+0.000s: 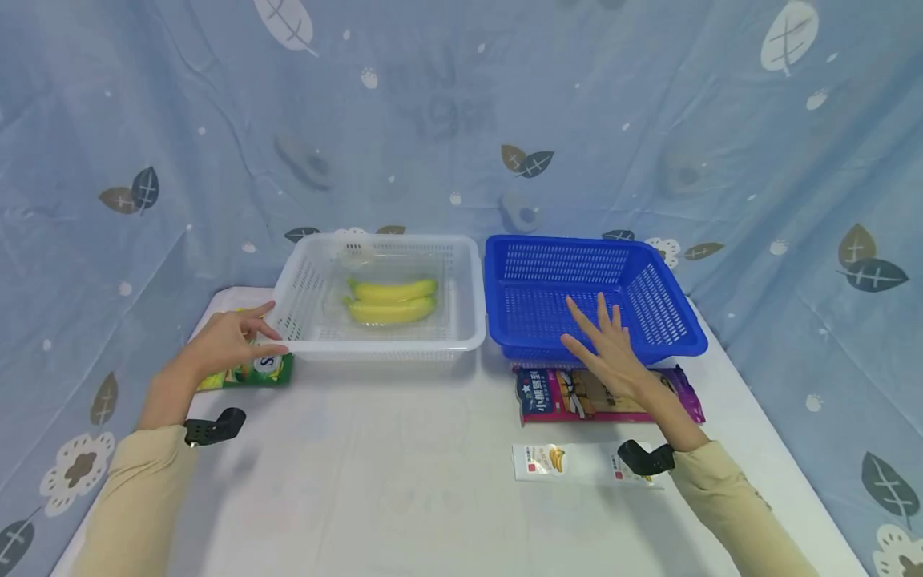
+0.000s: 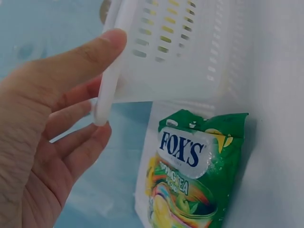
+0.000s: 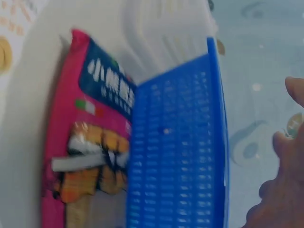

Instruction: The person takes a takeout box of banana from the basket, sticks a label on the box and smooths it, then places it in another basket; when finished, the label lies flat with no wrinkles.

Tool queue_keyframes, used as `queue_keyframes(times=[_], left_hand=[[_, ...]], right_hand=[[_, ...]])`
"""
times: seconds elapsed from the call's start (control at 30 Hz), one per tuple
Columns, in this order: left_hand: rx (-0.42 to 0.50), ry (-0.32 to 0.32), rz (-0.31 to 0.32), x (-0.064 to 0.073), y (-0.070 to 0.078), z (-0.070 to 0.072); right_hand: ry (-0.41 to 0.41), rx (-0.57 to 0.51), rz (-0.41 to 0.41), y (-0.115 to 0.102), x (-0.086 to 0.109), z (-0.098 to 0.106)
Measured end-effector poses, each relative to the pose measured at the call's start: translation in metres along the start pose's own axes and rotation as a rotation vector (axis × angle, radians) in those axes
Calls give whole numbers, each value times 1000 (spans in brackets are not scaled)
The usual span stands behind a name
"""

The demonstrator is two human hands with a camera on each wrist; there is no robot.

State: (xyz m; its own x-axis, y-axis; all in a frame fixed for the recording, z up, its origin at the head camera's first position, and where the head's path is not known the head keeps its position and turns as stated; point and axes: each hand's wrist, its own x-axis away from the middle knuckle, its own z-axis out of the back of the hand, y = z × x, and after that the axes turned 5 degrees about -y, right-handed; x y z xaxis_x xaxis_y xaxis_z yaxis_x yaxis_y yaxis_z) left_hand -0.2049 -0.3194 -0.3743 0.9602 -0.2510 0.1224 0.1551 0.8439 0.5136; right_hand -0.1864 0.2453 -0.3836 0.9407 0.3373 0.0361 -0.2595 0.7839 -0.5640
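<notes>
In pinching left grip, white basket; apparently beneath splayed right grip, blue basket.

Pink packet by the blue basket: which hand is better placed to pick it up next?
Probably the right hand: it holds nothing, its fingers are spread, and it is close to the pink packet. The left hand is farther away and pinches the white basket.

My sleeves are beige; I see a white basket, a blue basket, yellow bananas, a leaf-patterned blue cloth.
</notes>
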Motion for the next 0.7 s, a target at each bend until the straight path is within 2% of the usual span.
queue_keyframes(times=[0.17,0.33,0.47,0.6,0.7], left_hand=[[-16,-9,9,-2,0,1],[-15,-13,29,-2,1,2],[-16,-10,44,0,2,3],[-18,-11,53,1,2,4],[-11,-18,63,0,4,5]], right_hand=[[-3,-148,30,-4,1,-1],[54,-296,51,-9,2,0],[109,-477,64,-15,2,3],[117,-689,-33,-25,1,7],[77,-833,-134,-35,-1,14]])
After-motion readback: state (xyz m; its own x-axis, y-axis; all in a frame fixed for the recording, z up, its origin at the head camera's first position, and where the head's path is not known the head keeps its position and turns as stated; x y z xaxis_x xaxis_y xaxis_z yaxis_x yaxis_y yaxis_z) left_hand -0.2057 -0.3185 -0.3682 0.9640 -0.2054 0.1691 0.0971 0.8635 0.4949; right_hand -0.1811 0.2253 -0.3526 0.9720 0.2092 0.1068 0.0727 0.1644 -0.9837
